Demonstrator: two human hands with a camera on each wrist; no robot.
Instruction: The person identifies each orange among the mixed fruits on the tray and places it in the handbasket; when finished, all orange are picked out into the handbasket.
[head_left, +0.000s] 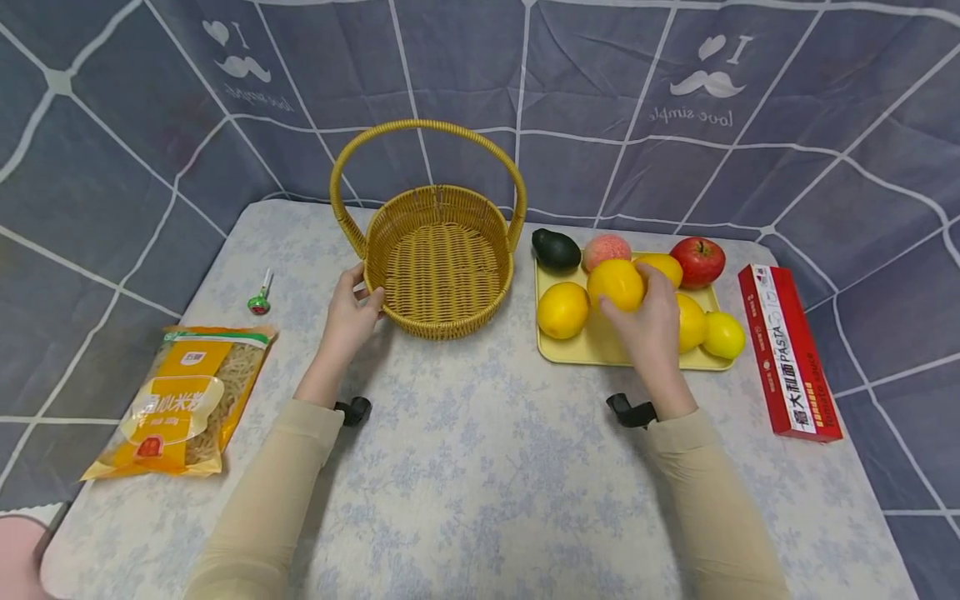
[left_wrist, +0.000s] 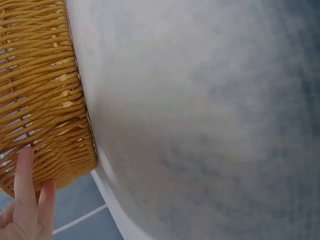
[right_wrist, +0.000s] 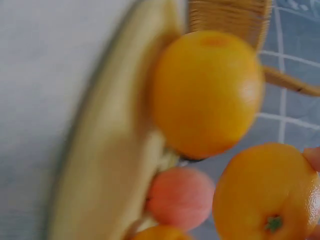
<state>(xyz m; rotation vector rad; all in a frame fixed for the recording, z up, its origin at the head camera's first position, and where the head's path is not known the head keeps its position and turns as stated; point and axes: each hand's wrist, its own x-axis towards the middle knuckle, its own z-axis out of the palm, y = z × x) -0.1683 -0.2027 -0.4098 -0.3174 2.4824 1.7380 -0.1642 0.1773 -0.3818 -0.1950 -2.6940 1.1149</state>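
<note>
White-gridded, blue-grey cloth backdrop (head_left: pixel 570 75)

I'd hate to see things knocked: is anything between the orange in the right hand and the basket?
Yes, if carried low: another orange and an avocado lie at the left end of the yellow tray, with the basket's rim beyond.

head: above, forward-down, wide | wrists: close, turned sideways | shared by all: basket (head_left: pixel 442 275)
</note>
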